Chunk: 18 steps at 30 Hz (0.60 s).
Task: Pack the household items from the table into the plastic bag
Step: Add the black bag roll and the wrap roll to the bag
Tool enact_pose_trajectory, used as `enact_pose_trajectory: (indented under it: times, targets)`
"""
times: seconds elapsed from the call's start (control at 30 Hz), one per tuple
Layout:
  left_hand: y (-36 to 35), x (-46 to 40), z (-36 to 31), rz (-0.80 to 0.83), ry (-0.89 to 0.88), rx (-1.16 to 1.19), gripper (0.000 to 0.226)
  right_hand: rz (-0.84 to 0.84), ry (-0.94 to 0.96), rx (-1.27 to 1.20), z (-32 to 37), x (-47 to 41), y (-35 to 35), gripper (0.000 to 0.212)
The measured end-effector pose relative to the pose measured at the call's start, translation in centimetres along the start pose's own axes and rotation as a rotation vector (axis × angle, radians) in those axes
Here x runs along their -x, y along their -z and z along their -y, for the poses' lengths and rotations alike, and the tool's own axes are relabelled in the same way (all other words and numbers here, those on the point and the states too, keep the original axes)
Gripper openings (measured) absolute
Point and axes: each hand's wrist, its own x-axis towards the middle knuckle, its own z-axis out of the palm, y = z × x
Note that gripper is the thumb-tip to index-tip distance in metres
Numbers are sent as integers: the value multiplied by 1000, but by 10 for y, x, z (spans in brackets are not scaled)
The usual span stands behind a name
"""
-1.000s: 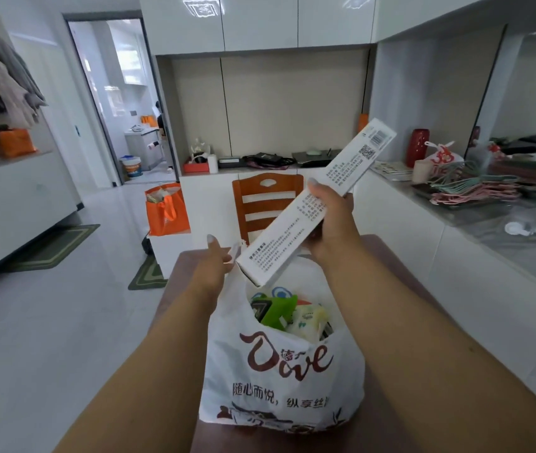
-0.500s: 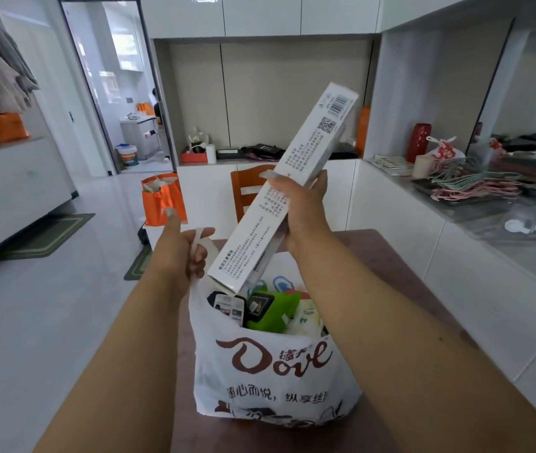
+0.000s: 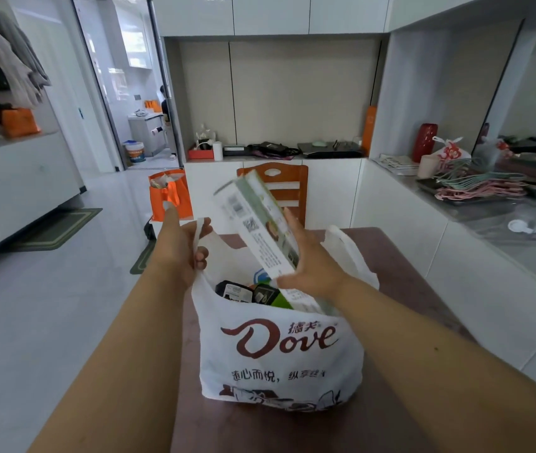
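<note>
room: white kitchen/dining space, glossy upper cabinets, grey tile floor, open doorway far left.
surface: dark brown table in the near centre; orange wooden chair at its far edge.
bag: white plastic bag with brown "Dove" print stands on the table, mouth open upward; its right handle loop flops loose to the right.
left hand: clenched on the bag's left handle, lifting that side and keeping the mouth spread.
right hand: grasping the long white-and-green cardboard box, fingers along its right face, thumb under the near side.
box pose: tilted, upper end leaning far-left over the chair back, lower end already inside the bag mouth at the right side.
box print: barcode and QR code on the white face; small text too blurred to read.
bag contents: black packet with a white label at the left, green packet just beside it, both below the rim; a blue-and-white item behind them, probably another pack, mostly hidden.
left background: orange shopping bag on a low white surface beyond the table; green mats on the floor.
right counter: red vase, tied white bag with red print, pile of pink and green hangers.
far counter: red tray, white roll, dark flat items.
</note>
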Motion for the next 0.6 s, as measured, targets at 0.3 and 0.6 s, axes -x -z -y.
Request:
enact_pose_trajectory:
  times: [0.3,0.6]
  targets:
    - [-2,7,2,-45,33,23,84,422,-87,514,-24,14,18,113]
    - [-14,13,-9,-109,37,-188,81,-314,-482,891,10,45,70,68]
